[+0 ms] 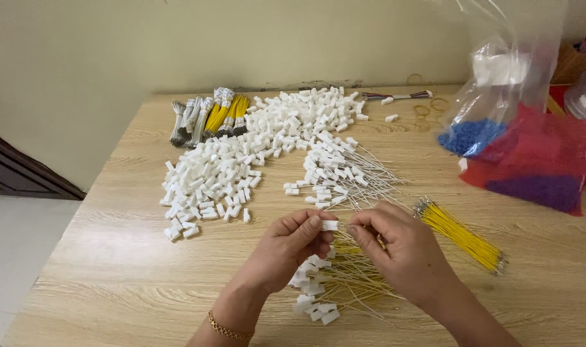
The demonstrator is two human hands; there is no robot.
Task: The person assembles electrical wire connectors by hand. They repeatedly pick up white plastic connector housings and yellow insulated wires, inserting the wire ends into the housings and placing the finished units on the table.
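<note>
Left hand [286, 247] pinches a white plug [329, 225] at fingertips; right hand [402, 247] fingers closed on a yellow wire [370, 247] beside it. Beneath: finished wired plugs [322, 292]. Right: yellow wire bundle [463, 236]. Beyond: loose plug heap [241, 160], plastic bags [524, 154] across the counter [113, 270].

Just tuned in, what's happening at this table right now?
A person's left hand pinches a small white connector housing, while the right hand brings a yellow wire to it. Beneath the hands lies a heap of housings already wired. A big pile of loose white housings and a yellow wire bundle sit on the wooden table.
</note>
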